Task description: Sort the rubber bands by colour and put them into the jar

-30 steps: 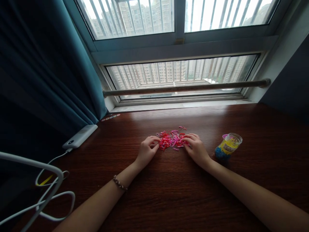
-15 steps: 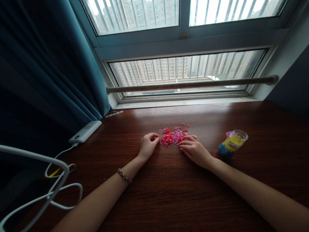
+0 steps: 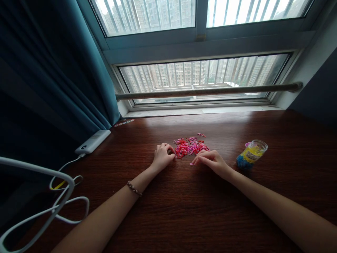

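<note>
A heap of small pink and red paper clips (image 3: 190,146) lies on the brown tabletop between my hands. My left hand (image 3: 162,156) rests at the heap's left edge, thumb and forefinger curled together in a pinch. What those fingertips hold, if anything, is too small to make out. At the near right edge of the heap, my right hand (image 3: 211,161) has its fingers closed, palm down. A pink paper clip (image 3: 191,163) shows at its fingertips, just above or on the wood. A bracelet (image 3: 134,188) circles my left wrist.
To the right stands a clear jar (image 3: 252,154) with a yellow label and blue contents, a pink piece behind it. A white power bank (image 3: 93,142) with a white cable (image 3: 71,196) lies left, beside the blue curtain (image 3: 79,70). A rail (image 3: 207,92) crosses the window.
My right hand has drawn slightly back from the heap, and a pink paper clip now shows at its fingertips. My left hand has barely shifted, staying at the heap's left edge.
</note>
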{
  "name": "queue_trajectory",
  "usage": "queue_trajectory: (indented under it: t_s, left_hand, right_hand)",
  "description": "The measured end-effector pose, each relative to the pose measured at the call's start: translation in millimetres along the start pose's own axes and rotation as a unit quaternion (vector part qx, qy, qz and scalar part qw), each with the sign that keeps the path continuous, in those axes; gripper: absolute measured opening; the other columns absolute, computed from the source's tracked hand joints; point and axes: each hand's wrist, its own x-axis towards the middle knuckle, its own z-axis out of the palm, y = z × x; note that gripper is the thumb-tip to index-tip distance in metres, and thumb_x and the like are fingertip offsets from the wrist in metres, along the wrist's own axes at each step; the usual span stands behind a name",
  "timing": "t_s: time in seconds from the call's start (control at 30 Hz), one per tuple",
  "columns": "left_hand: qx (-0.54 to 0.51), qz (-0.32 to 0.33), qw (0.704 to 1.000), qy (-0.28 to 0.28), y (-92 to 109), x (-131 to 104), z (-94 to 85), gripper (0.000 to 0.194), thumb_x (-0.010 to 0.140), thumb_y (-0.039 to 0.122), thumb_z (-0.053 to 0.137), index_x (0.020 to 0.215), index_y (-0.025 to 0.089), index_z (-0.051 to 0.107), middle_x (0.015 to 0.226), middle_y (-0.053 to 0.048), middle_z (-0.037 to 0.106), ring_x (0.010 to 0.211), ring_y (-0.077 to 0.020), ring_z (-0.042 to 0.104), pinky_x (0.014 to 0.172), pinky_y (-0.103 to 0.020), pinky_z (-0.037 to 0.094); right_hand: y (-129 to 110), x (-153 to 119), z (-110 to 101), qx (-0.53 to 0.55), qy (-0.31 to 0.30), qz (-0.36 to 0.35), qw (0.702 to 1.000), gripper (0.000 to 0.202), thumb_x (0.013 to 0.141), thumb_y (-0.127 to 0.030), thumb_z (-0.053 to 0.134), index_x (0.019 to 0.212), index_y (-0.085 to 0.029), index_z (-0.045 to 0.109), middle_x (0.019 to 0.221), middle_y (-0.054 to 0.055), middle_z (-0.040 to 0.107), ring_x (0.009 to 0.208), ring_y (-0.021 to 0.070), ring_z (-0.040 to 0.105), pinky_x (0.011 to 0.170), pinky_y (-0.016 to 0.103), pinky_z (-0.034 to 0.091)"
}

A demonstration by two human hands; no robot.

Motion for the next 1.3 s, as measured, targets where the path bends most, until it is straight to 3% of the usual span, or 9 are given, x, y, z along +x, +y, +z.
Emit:
queue_trajectory:
  t_s: [0.07,0.17,0.43,0.57,0.7,0.87,1.03,1.2,1.3]
  left_hand:
    - [-0.003,0.003,1.0,-0.002,-1.9,0.6,1.0,0.004,0.063,0.022,0.057,0.065,0.021,0.061,0.089,-0.001,0.057,0.091,-0.022,0.045,0.082,-0.034,0.037]
    - [-0.006,0.008,1.0,-0.007,-2.7,1.1,1.0,0.005,0.065,0.023,0.057,0.065,0.022,0.061,0.089,0.0,0.058,0.091,-0.0219,0.045,0.082,-0.034,0.037]
    - [0.001,0.01,1.0,-0.014,2.8,-0.5,-1.8,0.009,0.064,0.031,0.061,0.069,0.023,0.063,0.092,0.0,0.059,0.093,-0.0236,0.046,0.081,-0.037,0.035]
    - [-0.012,0.016,1.0,-0.01,1.5,-0.3,-0.7,0.007,0.065,0.029,0.061,0.065,0.023,0.064,0.091,0.0,0.06,0.093,-0.0233,0.047,0.082,-0.037,0.034]
    - [-0.055,0.027,0.998,0.002,-1.9,0.7,0.7,0.008,0.066,0.027,0.06,0.063,0.021,0.064,0.087,-0.001,0.062,0.091,-0.022,0.049,0.083,-0.037,0.036]
    - [-0.224,0.042,0.974,0.004,0.5,0.2,-1.6,0.012,0.068,0.026,0.061,0.063,0.015,0.06,0.082,-0.004,0.063,0.084,-0.0188,0.055,0.08,-0.033,0.041]
    - [-0.421,0.031,0.903,-0.079,16.8,-10.3,-9.7,0.018,0.071,0.031,0.061,0.074,0.014,0.056,0.071,-0.002,0.063,0.064,-0.0128,0.057,0.064,-0.025,0.046]
    - [-0.431,0.11,0.87,-0.212,44.6,-40.3,-12.6,0.021,0.073,0.031,0.062,0.082,0.012,0.059,0.072,-0.004,0.063,0.067,-0.0125,0.059,0.065,-0.024,0.047]
    - [-0.372,0.208,0.857,-0.289,55.4,-53.9,-12.9,0.022,0.075,0.03,0.061,0.087,0.012,0.063,0.078,-0.007,0.065,0.07,-0.0139,0.059,0.065,-0.025,0.047]
  right_hand:
    - [3.8,-0.5,-2.5,0.012,0.05,0.029,0.998,0.034,0.086,-0.036,0.044,0.078,-0.016,0.07,0.083,0.006,0.069,0.078,0.0178,0.061,0.076,0.03,0.045]
    - [6.1,-0.8,-5.0,0.044,0.04,0.053,0.997,0.036,0.086,-0.038,0.044,0.079,-0.014,0.07,0.081,0.007,0.069,0.076,0.018,0.061,0.075,0.029,0.044]
    - [-1.3,1.9,-4.3,0.068,-0.193,0.009,0.979,0.036,0.085,-0.036,0.046,0.073,-0.013,0.07,0.079,0.007,0.068,0.079,0.0165,0.06,0.08,0.03,0.043]
    - [5.8,3.9,-4.3,0.041,-0.053,0.016,0.998,0.035,0.086,-0.034,0.045,0.072,-0.014,0.07,0.079,0.007,0.066,0.076,0.0162,0.06,0.074,0.029,0.045]
    - [14.1,4.1,-2.3,-0.145,0.093,-0.01,0.985,0.025,0.085,-0.029,0.047,0.083,-0.019,0.069,0.092,0.006,0.066,0.088,0.0186,0.056,0.084,0.035,0.041]
    - [19.0,0.2,6.3,-0.361,0.046,-0.034,0.931,0.024,0.084,-0.026,0.047,0.1,-0.023,0.065,0.116,0.003,0.058,0.112,0.0248,0.039,0.097,0.045,0.031]
    - [20.8,-0.9,10.2,-0.402,0.039,-0.002,0.915,0.029,0.086,-0.027,0.044,0.111,-0.021,0.059,0.119,0.004,0.056,0.114,0.0257,0.035,0.099,0.047,0.029]
    - [20.0,0.7,8.2,-0.374,0.058,-0.042,0.925,0.028,0.087,-0.024,0.042,0.108,-0.021,0.06,0.113,0.006,0.059,0.11,0.0238,0.04,0.097,0.044,0.033]
    - [18.9,2.4,6.5,-0.321,0.081,-0.074,0.941,0.026,0.087,-0.021,0.042,0.104,-0.022,0.062,0.106,0.006,0.061,0.106,0.0226,0.045,0.094,0.043,0.036]
